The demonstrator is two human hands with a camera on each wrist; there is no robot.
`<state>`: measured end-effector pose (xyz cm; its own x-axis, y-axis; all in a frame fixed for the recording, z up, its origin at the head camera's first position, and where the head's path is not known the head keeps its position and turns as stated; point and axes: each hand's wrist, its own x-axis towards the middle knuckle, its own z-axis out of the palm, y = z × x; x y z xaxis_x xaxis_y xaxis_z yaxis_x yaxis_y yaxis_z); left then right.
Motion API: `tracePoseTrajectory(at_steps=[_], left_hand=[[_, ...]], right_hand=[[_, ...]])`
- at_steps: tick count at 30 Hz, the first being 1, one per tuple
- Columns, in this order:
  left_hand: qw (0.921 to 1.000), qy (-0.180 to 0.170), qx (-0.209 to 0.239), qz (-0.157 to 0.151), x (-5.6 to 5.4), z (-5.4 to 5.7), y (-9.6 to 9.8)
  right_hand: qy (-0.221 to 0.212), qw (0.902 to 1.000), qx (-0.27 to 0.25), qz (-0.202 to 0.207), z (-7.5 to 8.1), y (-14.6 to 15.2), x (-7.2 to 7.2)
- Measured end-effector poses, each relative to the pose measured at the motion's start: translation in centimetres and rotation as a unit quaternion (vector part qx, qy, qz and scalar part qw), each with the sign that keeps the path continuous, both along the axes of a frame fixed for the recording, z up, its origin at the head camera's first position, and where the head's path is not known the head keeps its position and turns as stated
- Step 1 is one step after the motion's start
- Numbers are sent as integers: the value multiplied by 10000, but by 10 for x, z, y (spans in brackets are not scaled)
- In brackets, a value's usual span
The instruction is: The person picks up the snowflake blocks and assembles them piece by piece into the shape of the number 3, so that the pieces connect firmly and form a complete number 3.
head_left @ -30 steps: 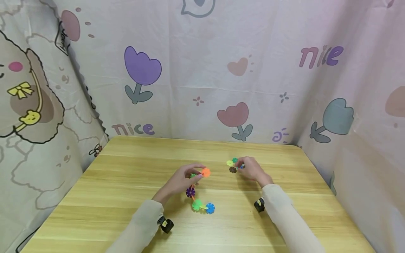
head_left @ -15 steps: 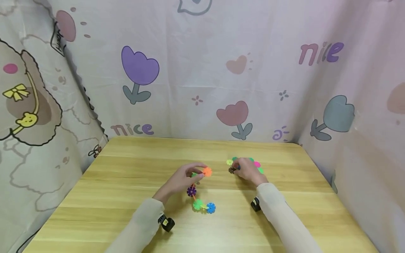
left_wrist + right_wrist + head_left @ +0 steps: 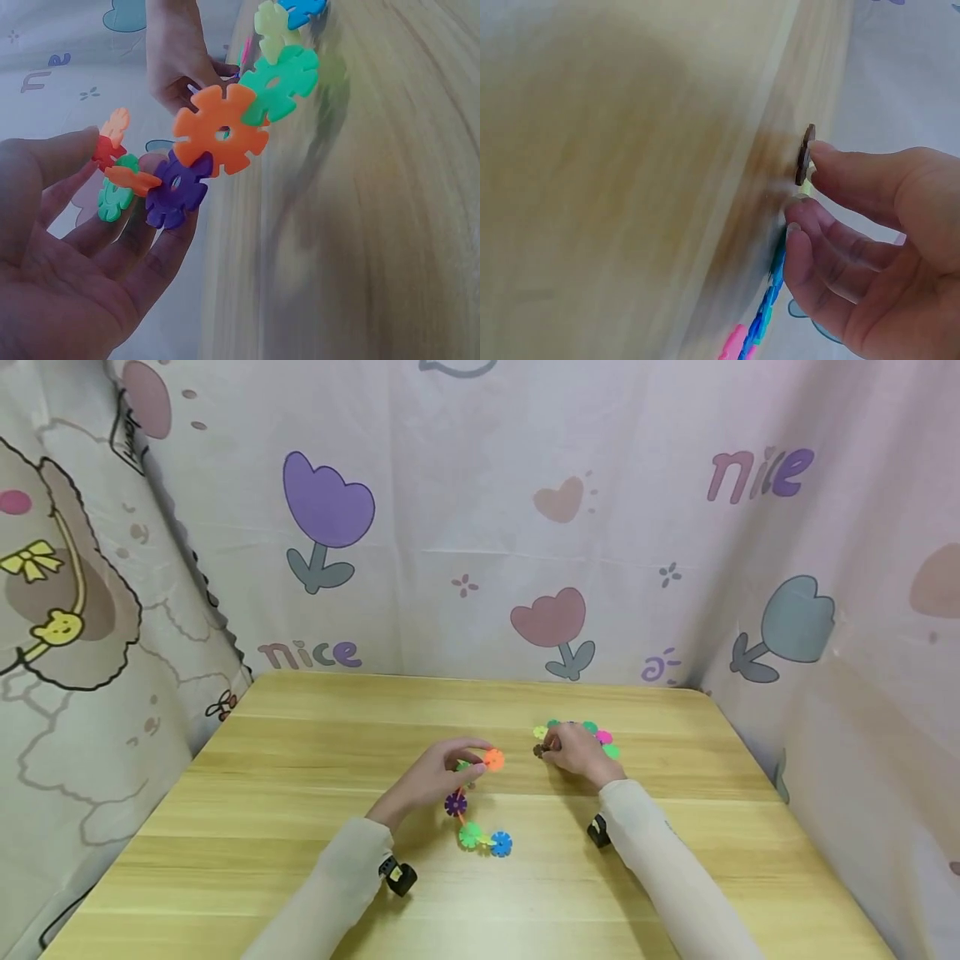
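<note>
In the head view my left hand (image 3: 435,774) holds up a chain of notched plastic snowflake discs. Its thumb and a finger pinch the end with the orange disc (image 3: 493,760). A purple disc (image 3: 177,190), a larger-looking orange disc (image 3: 222,129) and a green disc (image 3: 281,84) follow along the chain, down to a blue disc (image 3: 501,844). Farther back, my right hand (image 3: 576,750) pinches a brown snowflake disc (image 3: 805,156) at its edge with the thumb; the opposing fingertip is mostly hidden. The brown disc is seen edge-on in the right wrist view.
Loose snowflake discs lie about the right hand: a yellow one (image 3: 540,732), a pink one (image 3: 604,737) and a green one (image 3: 611,751), with others partly covered. The wooden table (image 3: 337,727) ends at a printed curtain (image 3: 450,527).
My right hand has shifted left from over the discs to the brown disc, uncovering pink and green discs on its right. The left hand keeps hold of the chain, nearly still.
</note>
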<state>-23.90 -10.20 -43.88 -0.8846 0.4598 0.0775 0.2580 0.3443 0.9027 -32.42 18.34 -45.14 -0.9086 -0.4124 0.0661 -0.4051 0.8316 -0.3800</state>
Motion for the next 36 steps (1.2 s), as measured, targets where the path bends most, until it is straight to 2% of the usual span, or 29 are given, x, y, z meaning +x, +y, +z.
tracePoseTrajectory(at_steps=[9, 15, 21, 28, 32, 36], left_hand=[[10000, 56, 27, -31, 0, 2, -1], [10000, 35, 59, -18, 1, 3, -2], [9999, 40, 98, 41, -1, 4, -4], [9997, 68, 72, 234, -1, 4, -6], [9992, -1, 152, 381, -4, 7, -5], [9987, -22, 255, 452, -7, 10, -1]], right_hand=[[0, 9999, -38, 93, -4, -5, -2], [-180, 9997, -153, -23, -1, -8, 1], [-318, 9950, -934, 167, 15, -18, 9], [-626, 9750, -2024, 663, 38, -37, 29], [-529, 9683, -2296, 834, 45, -44, 38], [-287, 9662, -2434, 798, 49, -49, 42]])
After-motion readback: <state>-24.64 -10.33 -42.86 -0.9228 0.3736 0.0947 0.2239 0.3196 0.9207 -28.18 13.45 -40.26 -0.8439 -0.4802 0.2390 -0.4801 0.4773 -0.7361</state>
